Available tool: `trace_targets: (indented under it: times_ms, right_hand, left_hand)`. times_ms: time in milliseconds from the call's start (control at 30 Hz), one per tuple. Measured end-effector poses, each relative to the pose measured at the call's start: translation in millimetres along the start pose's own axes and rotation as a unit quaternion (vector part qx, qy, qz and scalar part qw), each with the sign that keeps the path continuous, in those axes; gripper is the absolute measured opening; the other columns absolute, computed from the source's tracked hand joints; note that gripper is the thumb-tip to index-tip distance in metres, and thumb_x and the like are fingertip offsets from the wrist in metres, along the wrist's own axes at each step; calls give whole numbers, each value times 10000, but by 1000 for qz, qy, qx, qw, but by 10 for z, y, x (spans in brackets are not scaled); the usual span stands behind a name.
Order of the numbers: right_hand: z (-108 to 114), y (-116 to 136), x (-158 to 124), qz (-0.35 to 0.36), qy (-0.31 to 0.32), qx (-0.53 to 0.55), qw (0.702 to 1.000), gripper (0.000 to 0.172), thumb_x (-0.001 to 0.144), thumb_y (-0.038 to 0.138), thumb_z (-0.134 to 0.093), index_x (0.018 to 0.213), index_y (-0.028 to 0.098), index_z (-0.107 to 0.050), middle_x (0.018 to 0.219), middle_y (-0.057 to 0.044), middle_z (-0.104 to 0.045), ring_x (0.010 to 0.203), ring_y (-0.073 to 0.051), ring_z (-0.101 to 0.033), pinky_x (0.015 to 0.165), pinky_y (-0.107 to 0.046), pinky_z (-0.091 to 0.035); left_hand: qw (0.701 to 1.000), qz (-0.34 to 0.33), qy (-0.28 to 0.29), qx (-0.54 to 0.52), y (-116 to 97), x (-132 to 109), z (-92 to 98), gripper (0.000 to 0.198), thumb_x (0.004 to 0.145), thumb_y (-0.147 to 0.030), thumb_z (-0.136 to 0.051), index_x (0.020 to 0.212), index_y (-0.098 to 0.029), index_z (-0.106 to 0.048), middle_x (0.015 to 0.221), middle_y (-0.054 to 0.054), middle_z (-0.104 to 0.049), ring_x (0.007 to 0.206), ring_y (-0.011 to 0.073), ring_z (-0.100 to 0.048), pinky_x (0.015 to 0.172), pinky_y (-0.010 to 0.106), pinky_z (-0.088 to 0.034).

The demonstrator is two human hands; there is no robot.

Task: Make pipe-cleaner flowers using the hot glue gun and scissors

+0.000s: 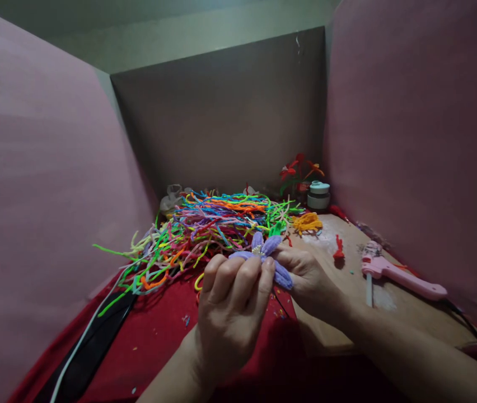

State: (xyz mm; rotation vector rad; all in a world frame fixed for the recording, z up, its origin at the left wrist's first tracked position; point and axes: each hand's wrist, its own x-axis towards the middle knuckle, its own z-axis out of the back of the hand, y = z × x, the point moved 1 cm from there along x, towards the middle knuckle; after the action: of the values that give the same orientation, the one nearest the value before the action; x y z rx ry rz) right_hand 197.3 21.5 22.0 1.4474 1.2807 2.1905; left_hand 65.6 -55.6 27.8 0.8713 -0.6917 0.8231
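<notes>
A purple pipe-cleaner flower (272,244) with pale stamens at its centre is held up between my two hands. My left hand (234,302) is closed, its fingers curled and its thumb pressed against the flower near the centre. Behind the petals, my right hand (305,277) grips the flower from the right side; its fingertips are partly hidden. Just beyond the hands lies a large heap of many-coloured pipe cleaners (217,215).
On a wooden board (331,330) at right lie a pink glue gun (406,275), a small red pipe-cleaner piece (338,249) and an orange bundle (307,223). Behind stand a lidded jar (318,196) and red flowers (299,168). A white cable (79,341) crosses the red cloth (158,336) at left.
</notes>
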Motion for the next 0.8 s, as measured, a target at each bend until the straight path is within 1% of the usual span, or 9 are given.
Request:
trace_targets:
  times_ms: [100, 167, 233, 300, 367, 467, 533, 700, 800]
  right_hand:
    - [33, -33, 11, -67, -2, 50, 996, 313, 786, 398, -633, 579, 164, -650, 663, -5, -531, 657, -123, -479, 619, -260, -418]
    - [57, -56, 39, -123, -7, 88, 989, 328, 756, 416, -658, 559, 156, -629, 580, 22, -476, 552, -92, -402, 525, -237, -363]
    - [72, -79, 81, -151, -19, 111, 982, 318, 756, 412, -657, 568, 157, -622, 558, 28, -473, 529, -86, -387, 511, -233, -352]
    - [76, -112, 126, -144, -36, 133, 980, 264, 774, 386, -641, 621, 171, -640, 596, 16, -515, 565, -99, -428, 548, -241, -383]
    - [70, -164, 158, -138, -56, 151, 977, 201, 785, 358, -633, 686, 186, -660, 646, 5, -547, 601, -110, -456, 587, -252, -405]
    - [62, -250, 175, -137, -78, 149, 976, 181, 789, 360, -627, 728, 197, -677, 686, -11, -580, 618, -125, -470, 601, -269, -409]
    - [69, -286, 176, -130, -90, 131, 979, 206, 783, 379, -629, 697, 198, -674, 701, -23, -591, 650, -143, -486, 612, -283, -413]
    - [114, -293, 194, -115, -143, 66, 981, 278, 775, 385, -636, 584, 183, -644, 667, -21, -561, 766, -175, -504, 715, -313, -415]
    - [126, -307, 208, -106, -160, 79, 978, 279, 778, 379, -637, 587, 176, -647, 654, -13, -549, 719, -159, -490, 698, -306, -413]
  left_hand:
    - [998, 36, -31, -43, 48, 15, 41, 362, 785, -72, -586, 1133, -171, -601, 988, 84, -625, 955, 215, -511, 925, 409, -370]
    - [975, 167, -82, -119, 117, 38, 91, 350, 772, -102, -624, 1100, -221, -596, 978, 54, -607, 916, 188, -533, 863, 358, -418]
    - [893, 367, -112, -236, 194, 45, 100, 226, 821, -172, -578, 1041, -224, -576, 949, 37, -592, 854, 158, -561, 778, 300, -457]
    - [781, 509, -52, -358, 235, 48, 32, 144, 817, -270, -590, 941, -199, -567, 837, 19, -605, 757, 146, -580, 704, 272, -471]
    - [690, 552, 23, -468, 231, 67, -83, 177, 783, -302, -625, 885, -164, -580, 812, 31, -633, 774, 160, -596, 729, 278, -471]
    - [627, 543, 72, -555, 176, 121, -272, 255, 754, -313, -651, 931, -134, -614, 900, 66, -670, 862, 184, -604, 800, 295, -457]
    - [642, 504, 95, -570, 126, 160, -388, 260, 772, -297, -625, 972, -131, -620, 968, 85, -674, 893, 200, -604, 803, 304, -454]
    - [864, 392, 146, -281, 68, 200, -609, 156, 845, -239, -494, 918, -147, -596, 899, 116, -645, 807, 231, -606, 716, 323, -436]
    - [915, 326, 176, -158, 89, 201, -698, 176, 860, -174, -413, 908, -141, -579, 850, 124, -620, 730, 227, -592, 644, 312, -406]
